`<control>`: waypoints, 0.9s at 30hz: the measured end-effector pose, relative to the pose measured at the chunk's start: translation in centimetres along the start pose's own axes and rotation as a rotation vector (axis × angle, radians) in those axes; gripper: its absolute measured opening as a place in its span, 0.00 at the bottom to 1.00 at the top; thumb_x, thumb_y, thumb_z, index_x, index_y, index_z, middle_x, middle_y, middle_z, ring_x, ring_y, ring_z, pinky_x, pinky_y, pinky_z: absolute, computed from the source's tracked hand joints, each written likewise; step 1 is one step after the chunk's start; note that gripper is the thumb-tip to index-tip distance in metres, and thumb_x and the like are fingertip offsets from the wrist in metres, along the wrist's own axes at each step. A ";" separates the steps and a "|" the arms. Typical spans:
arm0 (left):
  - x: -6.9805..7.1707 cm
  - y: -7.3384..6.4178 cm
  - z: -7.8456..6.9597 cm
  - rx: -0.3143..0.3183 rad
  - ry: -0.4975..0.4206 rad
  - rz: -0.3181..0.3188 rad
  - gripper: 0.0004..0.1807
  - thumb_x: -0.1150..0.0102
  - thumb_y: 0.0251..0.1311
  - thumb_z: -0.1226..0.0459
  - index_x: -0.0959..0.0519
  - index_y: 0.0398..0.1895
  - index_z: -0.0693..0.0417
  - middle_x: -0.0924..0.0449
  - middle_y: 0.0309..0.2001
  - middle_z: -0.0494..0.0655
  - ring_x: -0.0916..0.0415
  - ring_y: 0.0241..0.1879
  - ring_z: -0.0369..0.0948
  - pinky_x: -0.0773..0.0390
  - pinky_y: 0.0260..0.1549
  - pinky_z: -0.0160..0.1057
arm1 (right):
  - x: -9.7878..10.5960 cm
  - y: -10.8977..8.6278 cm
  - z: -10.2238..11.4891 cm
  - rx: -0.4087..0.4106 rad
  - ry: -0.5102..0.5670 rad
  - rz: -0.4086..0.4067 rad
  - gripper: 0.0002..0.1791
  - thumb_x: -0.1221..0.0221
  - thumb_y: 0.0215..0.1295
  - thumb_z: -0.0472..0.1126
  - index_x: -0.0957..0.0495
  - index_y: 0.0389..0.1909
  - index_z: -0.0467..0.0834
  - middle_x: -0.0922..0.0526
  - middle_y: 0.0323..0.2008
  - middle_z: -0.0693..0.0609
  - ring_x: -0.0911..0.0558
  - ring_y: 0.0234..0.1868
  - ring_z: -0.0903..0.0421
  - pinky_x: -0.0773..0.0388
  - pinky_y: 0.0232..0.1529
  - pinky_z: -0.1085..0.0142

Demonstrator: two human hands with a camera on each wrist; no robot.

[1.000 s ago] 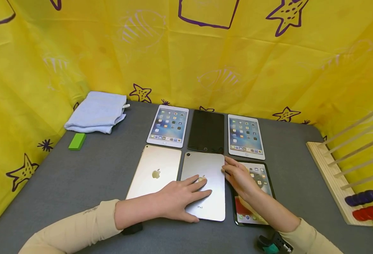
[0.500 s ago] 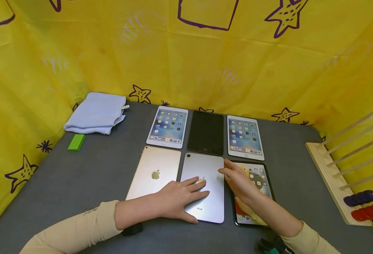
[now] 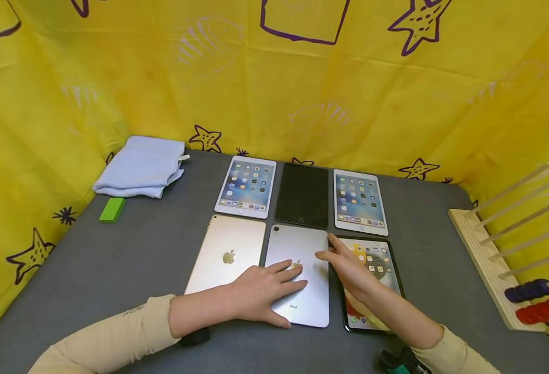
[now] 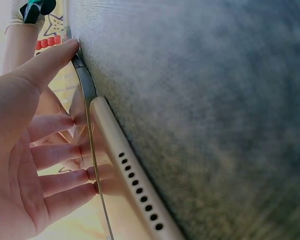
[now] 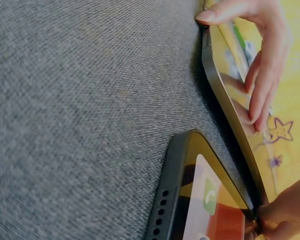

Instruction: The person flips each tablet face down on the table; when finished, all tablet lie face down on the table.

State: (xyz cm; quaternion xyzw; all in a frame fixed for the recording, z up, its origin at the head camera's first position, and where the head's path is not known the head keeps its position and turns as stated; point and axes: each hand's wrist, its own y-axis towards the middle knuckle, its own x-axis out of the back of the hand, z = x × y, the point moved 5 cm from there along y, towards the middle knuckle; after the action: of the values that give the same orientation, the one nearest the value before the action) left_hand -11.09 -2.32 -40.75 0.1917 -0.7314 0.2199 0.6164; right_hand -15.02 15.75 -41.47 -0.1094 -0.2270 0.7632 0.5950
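Observation:
A silver tablet lies back up in the middle of the front row, its logo partly under fingertips. My left hand rests on it with fingers spread, the thumb at its front edge, as the left wrist view also shows. At its right edge is my right hand, the index finger along the side near the far corner and the thumb over the back. Beneath that hand and forearm, a black-framed tablet shows a lit screen picture. To the left, a gold tablet lies back up, its lower part behind my left forearm.
Behind stand two white-framed tablets lying screen up, with a dark-screened tablet between them. A folded blue cloth and a green block lie at left. A wooden bead rack borders the right side.
My right hand has shifted slightly left, and its thumb now reaches farther over the silver tablet's back. The left hand stays spread in the same place on it.

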 end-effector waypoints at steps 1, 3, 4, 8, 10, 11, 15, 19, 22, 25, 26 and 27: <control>0.0 0.0 0.0 0.001 0.001 -0.002 0.45 0.42 0.52 0.31 0.35 0.72 0.38 0.41 0.73 0.42 0.45 0.72 0.44 0.19 0.38 0.43 | 0.0 0.0 0.0 0.004 -0.005 -0.001 0.46 0.46 0.69 0.42 0.65 0.77 0.41 0.65 0.76 0.35 0.63 0.75 0.39 0.65 0.70 0.41; 0.0 -0.1 -0.1 0.000 0.007 -0.007 0.45 0.42 0.52 0.31 0.34 0.72 0.38 0.41 0.73 0.43 0.44 0.72 0.44 0.19 0.38 0.43 | -0.1 -0.1 -0.1 0.015 -0.018 -0.004 0.46 0.45 0.69 0.42 0.64 0.78 0.42 0.64 0.75 0.34 0.62 0.75 0.39 0.64 0.71 0.42; 0.0 -0.1 -0.1 -0.004 0.017 -0.011 0.45 0.42 0.52 0.31 0.34 0.72 0.38 0.40 0.73 0.43 0.44 0.71 0.45 0.19 0.38 0.43 | -0.1 -0.2 -0.1 0.021 -0.024 -0.005 0.46 0.45 0.69 0.42 0.64 0.78 0.42 0.63 0.75 0.34 0.62 0.75 0.39 0.64 0.71 0.42; 0.0 -0.1 -0.3 -0.028 0.077 -0.027 0.44 0.44 0.53 0.31 0.33 0.71 0.39 0.38 0.72 0.45 0.41 0.70 0.46 0.19 0.39 0.42 | -0.1 -0.3 -0.1 0.033 -0.047 -0.013 0.45 0.45 0.69 0.43 0.61 0.78 0.43 0.62 0.76 0.36 0.61 0.75 0.40 0.62 0.71 0.42; 0.0 -0.2 -0.4 -0.040 0.110 -0.034 0.43 0.45 0.54 0.31 0.32 0.70 0.40 0.37 0.71 0.46 0.40 0.70 0.47 0.18 0.39 0.41 | -0.1 -0.3 -0.1 0.034 -0.055 -0.014 0.44 0.45 0.69 0.43 0.60 0.78 0.43 0.61 0.76 0.36 0.60 0.75 0.41 0.62 0.70 0.41; 0.0 -0.2 -0.4 -0.044 0.120 -0.034 0.43 0.45 0.54 0.31 0.32 0.70 0.40 0.37 0.71 0.46 0.40 0.70 0.47 0.18 0.40 0.41 | 0.0 -0.2 -0.1 0.037 -0.056 -0.012 0.44 0.45 0.69 0.43 0.60 0.78 0.43 0.60 0.76 0.36 0.60 0.75 0.41 0.62 0.70 0.41; 0.0 -0.1 -0.4 -0.050 0.129 -0.021 0.43 0.46 0.55 0.31 0.32 0.70 0.40 0.37 0.71 0.47 0.40 0.70 0.48 0.19 0.41 0.42 | 0.3 0.0 0.1 0.063 -0.066 -0.005 0.42 0.46 0.69 0.41 0.58 0.77 0.41 0.58 0.75 0.36 0.58 0.75 0.40 0.62 0.70 0.40; 0.4 0.2 -0.2 -0.022 0.034 -0.006 0.37 0.45 0.58 0.35 0.28 0.67 0.40 0.34 0.69 0.46 0.39 0.69 0.48 0.20 0.46 0.44 | 1.0 0.1 0.5 0.129 -0.117 -0.014 0.38 0.47 0.70 0.40 0.53 0.76 0.40 0.52 0.74 0.37 0.54 0.74 0.40 0.56 0.69 0.38; 0.7 0.5 -0.1 0.022 -0.118 -0.024 0.30 0.43 0.61 0.40 0.23 0.61 0.42 0.30 0.66 0.44 0.36 0.67 0.45 0.22 0.50 0.46 | 1.9 0.0 0.7 0.172 -0.141 -0.031 0.34 0.49 0.71 0.39 0.49 0.75 0.41 0.50 0.73 0.37 0.52 0.73 0.39 0.52 0.67 0.37; 1.0 1.0 -0.1 0.053 -0.308 -0.056 0.25 0.42 0.62 0.44 0.21 0.59 0.44 0.26 0.63 0.41 0.34 0.65 0.42 0.26 0.56 0.46 | 3.1 -0.1 0.8 0.205 -0.133 -0.044 0.32 0.50 0.71 0.39 0.46 0.73 0.39 0.46 0.72 0.36 0.46 0.70 0.39 0.45 0.66 0.40; 1.0 1.2 -0.2 0.060 -0.378 -0.064 0.25 0.41 0.62 0.45 0.22 0.59 0.44 0.26 0.62 0.40 0.33 0.65 0.41 0.28 0.58 0.45 | 3.5 -0.2 0.8 0.216 -0.127 -0.047 0.31 0.50 0.72 0.39 0.46 0.73 0.38 0.44 0.71 0.35 0.43 0.69 0.38 0.42 0.64 0.41; 1.1 1.3 -0.2 0.061 -0.445 -0.073 0.25 0.41 0.63 0.46 0.22 0.59 0.45 0.25 0.61 0.39 0.33 0.64 0.39 0.29 0.59 0.44 | 3.9 -0.3 0.9 0.227 -0.126 -0.051 0.31 0.50 0.72 0.40 0.46 0.73 0.38 0.43 0.70 0.35 0.41 0.67 0.39 0.40 0.64 0.43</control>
State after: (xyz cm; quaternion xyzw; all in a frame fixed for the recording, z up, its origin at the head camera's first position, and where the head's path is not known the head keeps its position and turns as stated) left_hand -11.86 -1.10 -39.79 0.2803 -0.8350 0.1716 0.4413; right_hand -16.15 19.37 -40.15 0.0128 -0.1787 0.7741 0.6072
